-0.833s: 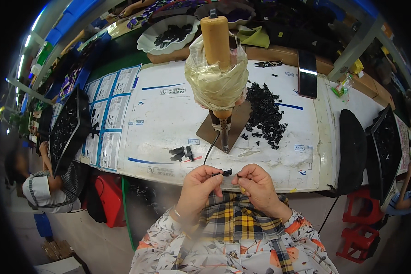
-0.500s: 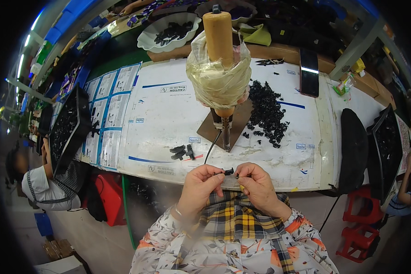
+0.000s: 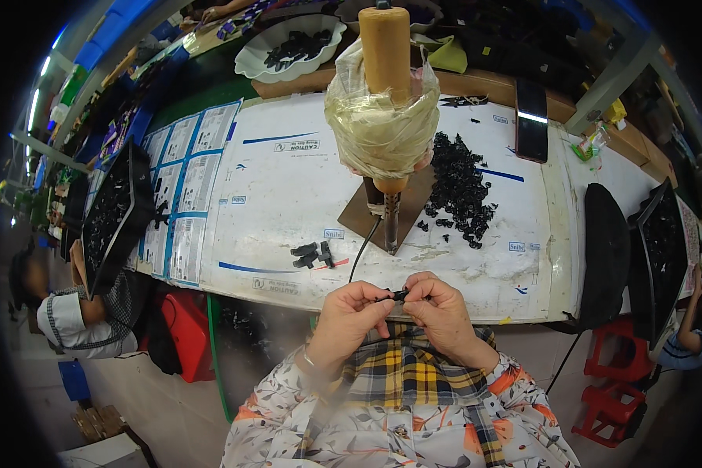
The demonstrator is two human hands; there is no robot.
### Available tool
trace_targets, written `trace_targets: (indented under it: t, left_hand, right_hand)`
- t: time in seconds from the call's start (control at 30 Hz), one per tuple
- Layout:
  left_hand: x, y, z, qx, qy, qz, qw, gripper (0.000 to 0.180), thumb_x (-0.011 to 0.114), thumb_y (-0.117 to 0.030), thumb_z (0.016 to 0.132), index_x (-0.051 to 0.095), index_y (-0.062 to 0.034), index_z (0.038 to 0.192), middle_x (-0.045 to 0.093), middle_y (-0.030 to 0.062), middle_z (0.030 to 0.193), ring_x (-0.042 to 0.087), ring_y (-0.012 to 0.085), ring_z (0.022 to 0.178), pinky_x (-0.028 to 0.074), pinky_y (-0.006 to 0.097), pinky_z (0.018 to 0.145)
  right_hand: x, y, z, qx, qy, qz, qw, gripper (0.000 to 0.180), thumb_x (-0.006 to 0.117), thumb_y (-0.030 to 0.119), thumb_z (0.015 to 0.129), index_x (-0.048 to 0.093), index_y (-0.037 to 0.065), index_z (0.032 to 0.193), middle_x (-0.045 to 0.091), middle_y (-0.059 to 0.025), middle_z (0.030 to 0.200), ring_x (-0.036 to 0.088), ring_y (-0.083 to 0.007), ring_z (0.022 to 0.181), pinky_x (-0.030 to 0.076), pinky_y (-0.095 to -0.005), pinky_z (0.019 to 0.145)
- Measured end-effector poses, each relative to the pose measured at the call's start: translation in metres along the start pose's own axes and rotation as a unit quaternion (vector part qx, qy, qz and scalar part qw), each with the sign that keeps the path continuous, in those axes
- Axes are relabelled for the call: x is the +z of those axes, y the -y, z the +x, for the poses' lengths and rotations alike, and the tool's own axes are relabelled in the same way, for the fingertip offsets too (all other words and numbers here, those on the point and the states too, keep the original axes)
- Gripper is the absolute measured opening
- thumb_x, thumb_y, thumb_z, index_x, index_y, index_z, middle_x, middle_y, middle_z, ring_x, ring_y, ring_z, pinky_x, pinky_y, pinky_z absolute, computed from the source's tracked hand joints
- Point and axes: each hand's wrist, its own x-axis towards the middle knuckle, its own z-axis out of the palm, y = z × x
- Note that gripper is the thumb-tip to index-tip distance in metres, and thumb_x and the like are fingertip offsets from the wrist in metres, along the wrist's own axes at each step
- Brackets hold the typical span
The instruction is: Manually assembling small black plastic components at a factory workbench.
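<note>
Pinched between the fingertips of my left hand [image 3: 351, 314] is a small black plastic part [image 3: 398, 296], held at the table's near edge. My right hand [image 3: 438, 310] is closed on the other end of it, and the two hands nearly meet. Fingers cover most of the part, so its shape is hard to read. Ahead and to the left lie several larger black plastic pieces [image 3: 312, 254]. A big pile of small glossy black parts [image 3: 462, 191] spreads beyond my right hand.
A hot-air tool with a wooden handle [image 3: 386, 54], wrapped in yellowish plastic, stands over a brown plate [image 3: 356, 218]. A phone [image 3: 531, 125] lies far right, pliers [image 3: 464, 101] behind. A white bowl [image 3: 251, 65] holds black pieces. Black trays [image 3: 136, 222] flank the table; co-workers sit both sides.
My right hand has moved left, closing the small gap to the left hand, and its fingertips now meet the black part. The view has shifted slightly.
</note>
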Motion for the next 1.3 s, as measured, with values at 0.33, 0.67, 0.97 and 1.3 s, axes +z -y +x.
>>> trace_targets:
  t: [0.33, 0.67, 0.97, 1.3]
  left_hand:
    - [0.0, -0.004, -0.001, 0.0, -0.011, 0.015, 1.0, 0.007, 0.056, 0.001, 0.079, 0.056, 0.004, 0.085, 0.056, 0.0067, 0.071, 0.055, 0.0116, 0.054, 0.048, 0.024, 0.048]
    - [0.002, -0.003, -0.002, 0.003, 0.013, -0.009, 1.0, 0.008, 0.057, 0.002, 0.079, 0.056, 0.0039, 0.087, 0.06, 0.0089, 0.082, 0.056, 0.0101, 0.056, 0.047, 0.021, 0.049]
    - [0.003, -0.006, 0.002, 0.072, 0.068, 0.102, 0.99, 0.009, 0.054, 0.007, 0.078, 0.055, 0.005, 0.087, 0.053, 0.0082, 0.085, 0.059, 0.0132, 0.064, 0.052, 0.022, 0.056]
    - [-0.005, -0.011, 0.024, 0.407, 0.014, 0.463, 0.787, 0.014, 0.061, 0.006, 0.068, 0.057, 0.0012, 0.081, 0.053, 0.0099, 0.072, 0.054, 0.0203, 0.062, 0.044, 0.029, 0.054]
  right_hand:
    - [0.0, 0.011, 0.002, -0.022, 0.023, -0.072, 0.997, 0.006, 0.056, -0.004, 0.075, 0.054, 0.001, 0.077, 0.052, -0.0082, 0.1, 0.044, -0.0021, 0.059, 0.039, -0.0139, 0.052]
    - [-0.001, 0.012, 0.001, -0.035, 0.027, -0.089, 0.995, 0.007, 0.054, -0.004, 0.077, 0.052, 0.001, 0.079, 0.051, -0.0077, 0.099, 0.043, -0.0016, 0.059, 0.037, -0.0138, 0.051]
    - [-0.005, 0.01, 0.007, -0.094, 0.055, -0.116, 0.987, 0.01, 0.054, -0.004, 0.077, 0.049, 0.003, 0.081, 0.049, -0.0068, 0.099, 0.042, -0.0009, 0.06, 0.037, -0.014, 0.051]
    - [0.007, 0.005, 0.023, 0.053, -0.023, 0.079, 0.995, 0.007, 0.054, 0.001, 0.082, 0.051, 0.003, 0.088, 0.05, 0.0013, 0.07, 0.037, -0.0018, 0.052, 0.028, -0.015, 0.044]
